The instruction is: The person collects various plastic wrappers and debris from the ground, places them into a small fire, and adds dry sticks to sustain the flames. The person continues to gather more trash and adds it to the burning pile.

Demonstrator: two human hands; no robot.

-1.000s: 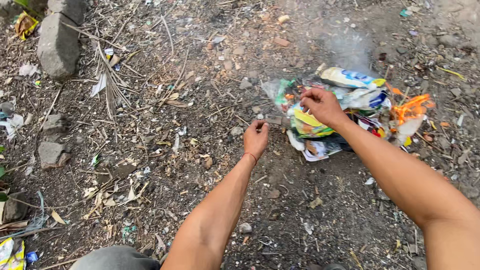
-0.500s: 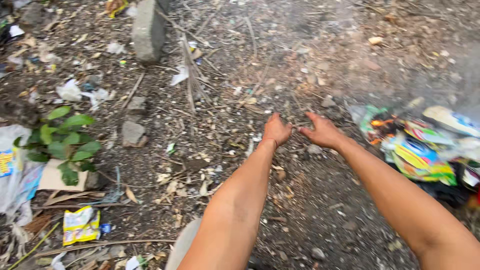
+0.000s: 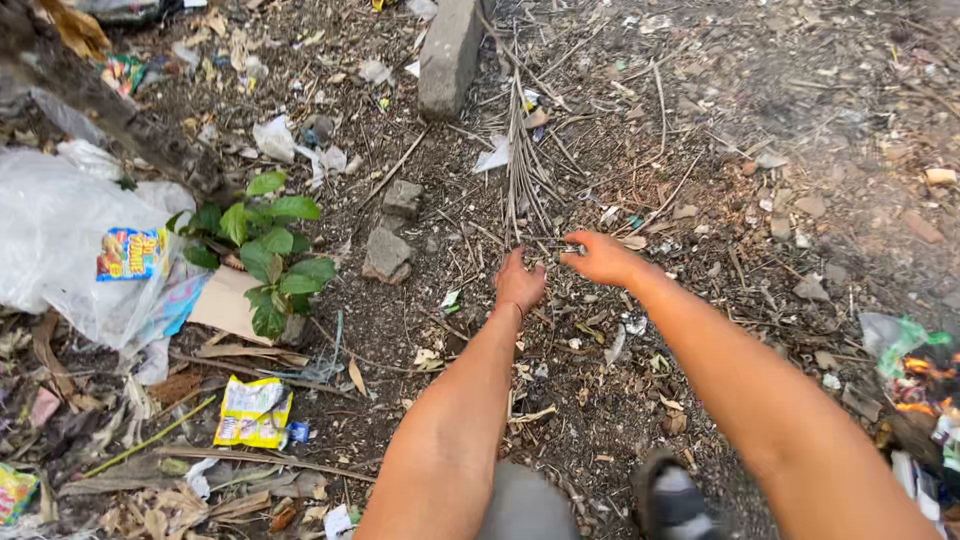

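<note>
Head view, hands (image 3: 560,270) amid twigs (image 3: 525,170), perhaps touching

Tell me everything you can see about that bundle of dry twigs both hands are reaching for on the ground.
The bundle of thin, dry grey-brown twigs lies flat on the dark littered soil, running away from the person. Its stems lie close together near the hands and splay slightly farther up, beside a grey concrete block. They look brittle and leafless. The left hand rests at the near end, and the right hand pinches a stem tip with its fingers. A white paper scrap lies against its left side.
</note>
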